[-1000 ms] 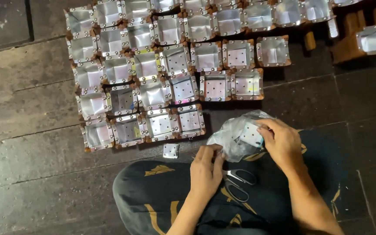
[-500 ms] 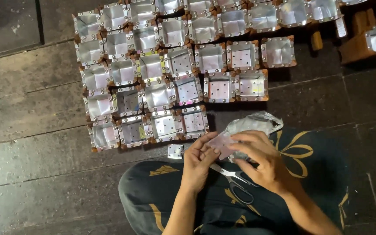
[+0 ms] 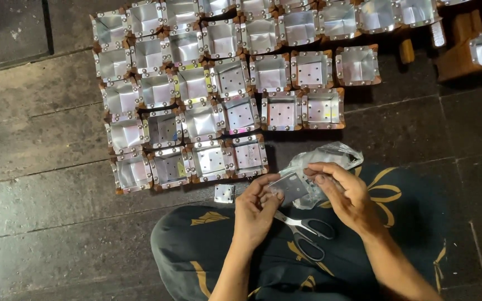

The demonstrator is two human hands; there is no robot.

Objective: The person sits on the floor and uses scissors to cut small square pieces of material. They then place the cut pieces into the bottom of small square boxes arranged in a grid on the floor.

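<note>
Metal sheet (image 3: 289,188): I saw it thin, stiff, light, sharp-edged; best pinched by its edges, over my lap.
Left hand (image 3: 256,210): fingers closed on its left edge.
Right hand (image 3: 347,192): fingertips held its right corner.
Scissors (image 3: 303,231): lay on my lap.

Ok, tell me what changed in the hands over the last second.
The right hand left the plastic bag and came in to the left hand; both now hold one flat metal square between them. The scissors on the lap, the small metal piece on the floor and the rows of metal boxes stayed put.
</note>
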